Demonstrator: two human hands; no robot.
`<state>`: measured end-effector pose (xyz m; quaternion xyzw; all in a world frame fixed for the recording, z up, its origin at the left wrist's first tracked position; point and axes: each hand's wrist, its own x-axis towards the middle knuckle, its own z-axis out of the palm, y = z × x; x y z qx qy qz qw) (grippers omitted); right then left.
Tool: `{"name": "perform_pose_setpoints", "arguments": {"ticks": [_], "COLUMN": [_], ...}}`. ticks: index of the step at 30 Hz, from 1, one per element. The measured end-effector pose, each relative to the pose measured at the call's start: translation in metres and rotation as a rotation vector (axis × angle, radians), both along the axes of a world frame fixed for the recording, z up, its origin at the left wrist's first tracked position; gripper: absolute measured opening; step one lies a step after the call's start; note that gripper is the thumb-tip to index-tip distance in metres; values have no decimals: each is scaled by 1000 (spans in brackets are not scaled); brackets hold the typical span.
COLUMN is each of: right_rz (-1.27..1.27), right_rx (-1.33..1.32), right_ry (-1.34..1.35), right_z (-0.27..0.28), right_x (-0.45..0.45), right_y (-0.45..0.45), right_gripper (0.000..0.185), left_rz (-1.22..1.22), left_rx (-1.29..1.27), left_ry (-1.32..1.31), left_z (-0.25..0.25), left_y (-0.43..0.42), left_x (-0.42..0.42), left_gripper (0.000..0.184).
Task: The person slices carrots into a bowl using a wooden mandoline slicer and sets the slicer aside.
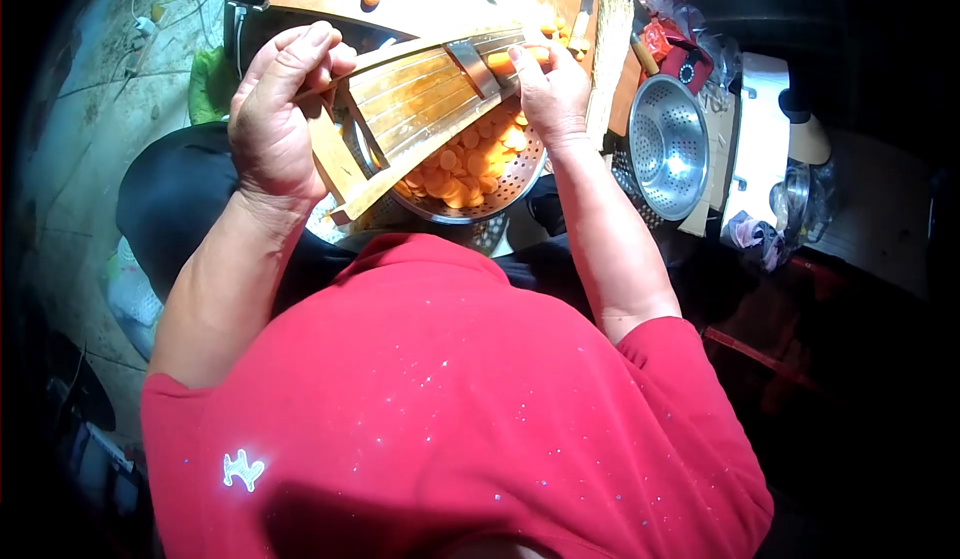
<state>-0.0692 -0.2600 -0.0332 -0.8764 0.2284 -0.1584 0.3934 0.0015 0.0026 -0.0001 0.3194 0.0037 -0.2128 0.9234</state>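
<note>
Holding slicer [400, 104] above colander [518, 181] with left hand's [272, 119] fingers clamped on frame; gripping carrot [502, 61] near blade [470, 68] with right hand's [555, 94] fingers. Could get cut from slipping off carrot.

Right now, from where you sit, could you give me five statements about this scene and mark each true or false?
1. The left hand grips one end of the wooden slicer. True.
2. The right hand holds a spoon. False: it holds an orange carrot piece against the slicer.
3. Orange slices lie in the colander beneath the slicer. True.
4. The other colander is heaped with slices. False: no slices show in it.
5. The shirt is blue. False: it is red.
</note>
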Motion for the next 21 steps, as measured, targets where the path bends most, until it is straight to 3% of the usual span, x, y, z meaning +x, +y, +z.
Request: {"name": "perform_pose_setpoints", "arguments": {"ticks": [3,5,9,11,13,15,17,19,20,21], "right_rz": [127,234,22,1,67,181,175,90,-2,-74], "right_rx": [41,-151,-110,96,83,-102,-75,-19,-52,152], "right_ry": [-99,-164,8,74,-46,-145,-150,-62,82,35], "right_z": [15,43,-7,25,9,28,30,0,19,2], "right_x": [-8,-17,-3,1,-4,-14,-17,-6,0,2], "right_y": [34,67,12,24,28,60,63,27,27,15], "right_gripper": [19,26,24,22,22,25,24,21,19,19], "left_rz": [5,4,3,3,15,13,3,13,11,4], "left_rx": [-10,-2,11,9,13,10,13,33,33,6], "left_ry": [10,11,7,-5,-8,4,10,-6,-9,-7], "left_z": [0,0,0,0,-1,0,0,-1,-1,-2], "left_y": [-1,0,0,0,0,-1,0,0,0,0], "left_x": [0,0,0,0,0,-1,-1,-2,-2,-1], "left_gripper": [14,14,14,14,14,14,14,14,14,14]}}
